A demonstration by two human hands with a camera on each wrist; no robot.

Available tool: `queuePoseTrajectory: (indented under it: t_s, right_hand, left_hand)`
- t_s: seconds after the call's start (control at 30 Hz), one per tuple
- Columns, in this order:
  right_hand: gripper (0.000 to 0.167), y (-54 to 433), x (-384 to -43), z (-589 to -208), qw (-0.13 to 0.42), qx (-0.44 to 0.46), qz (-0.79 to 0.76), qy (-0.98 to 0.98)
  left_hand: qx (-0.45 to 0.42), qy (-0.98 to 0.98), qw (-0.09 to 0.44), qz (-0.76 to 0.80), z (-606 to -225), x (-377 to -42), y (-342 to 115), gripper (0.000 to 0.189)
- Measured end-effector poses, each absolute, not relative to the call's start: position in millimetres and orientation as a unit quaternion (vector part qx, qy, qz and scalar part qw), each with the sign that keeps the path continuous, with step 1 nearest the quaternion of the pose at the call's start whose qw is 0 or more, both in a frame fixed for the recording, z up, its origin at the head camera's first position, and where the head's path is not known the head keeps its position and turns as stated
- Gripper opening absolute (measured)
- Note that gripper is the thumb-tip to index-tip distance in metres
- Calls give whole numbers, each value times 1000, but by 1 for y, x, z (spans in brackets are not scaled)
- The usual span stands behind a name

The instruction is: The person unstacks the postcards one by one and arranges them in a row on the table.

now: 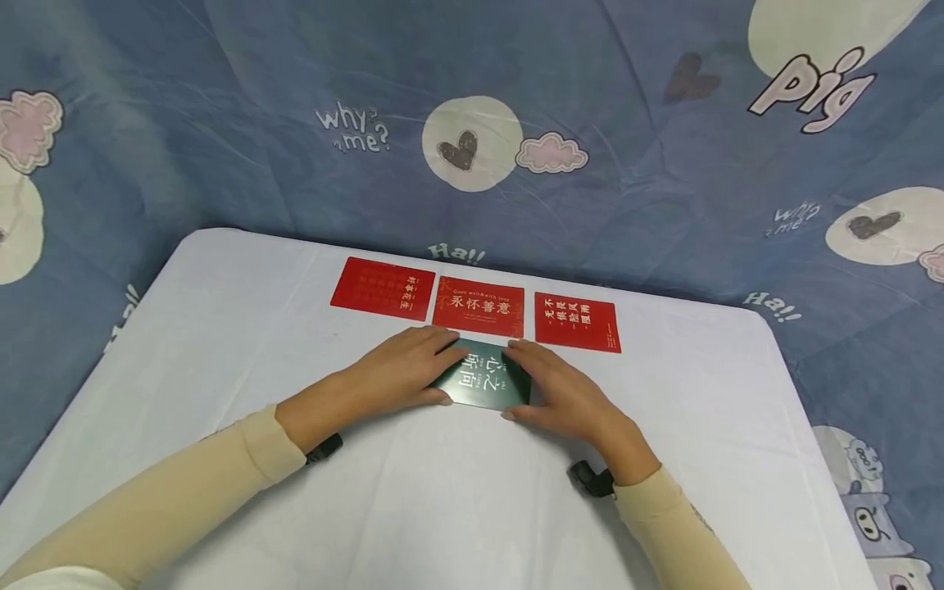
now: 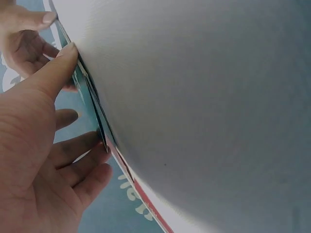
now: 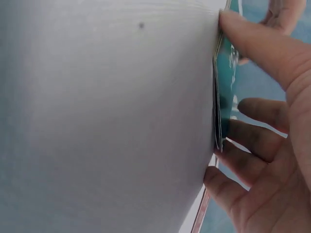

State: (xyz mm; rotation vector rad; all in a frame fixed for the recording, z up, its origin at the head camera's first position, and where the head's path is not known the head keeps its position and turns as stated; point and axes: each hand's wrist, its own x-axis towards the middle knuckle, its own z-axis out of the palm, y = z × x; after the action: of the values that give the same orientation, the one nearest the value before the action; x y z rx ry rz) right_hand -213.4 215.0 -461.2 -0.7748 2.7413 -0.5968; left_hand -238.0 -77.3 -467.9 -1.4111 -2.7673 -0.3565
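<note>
A dark green card [image 1: 481,378] with white Chinese characters lies on the white table just in front of the red cards. My left hand [image 1: 404,369] grips its left end, thumb at the near edge and fingers at the far edge. At the right end, my right hand [image 1: 564,392] holds it the same way. Edge on in the left wrist view, the green card [image 2: 86,94] shows thin layers with a slight gap. The right wrist view also shows a split along the edge of the green card [image 3: 224,92], between thumb and fingers.
Three red cards with pale lettering lie in a row behind the hands: a left one [image 1: 383,288], a middle one [image 1: 479,306] and a right one [image 1: 578,321]. A white cloth covers the table [image 1: 442,508]. Beyond its back edge hangs a blue printed curtain [image 1: 369,188].
</note>
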Motion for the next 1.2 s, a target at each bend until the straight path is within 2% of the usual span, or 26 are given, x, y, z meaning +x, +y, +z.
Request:
queuePoseTrajectory:
  t_s: [0.23,0.57,1.2]
  right_hand:
    - [87,217,-212,-464,102,-277,-199,934]
    - [93,216,-212,-464,92,-288,-188,934]
    - [93,217,-210,-458,65,-294,-172,938]
  left_hand:
    - [-449,-886,14,-119,-469,-236,-77,77]
    - [-434,-888,-10,-154,-467,-236,-81,79]
    - [-428,-890,-5,-156,-461,-237,-83,80]
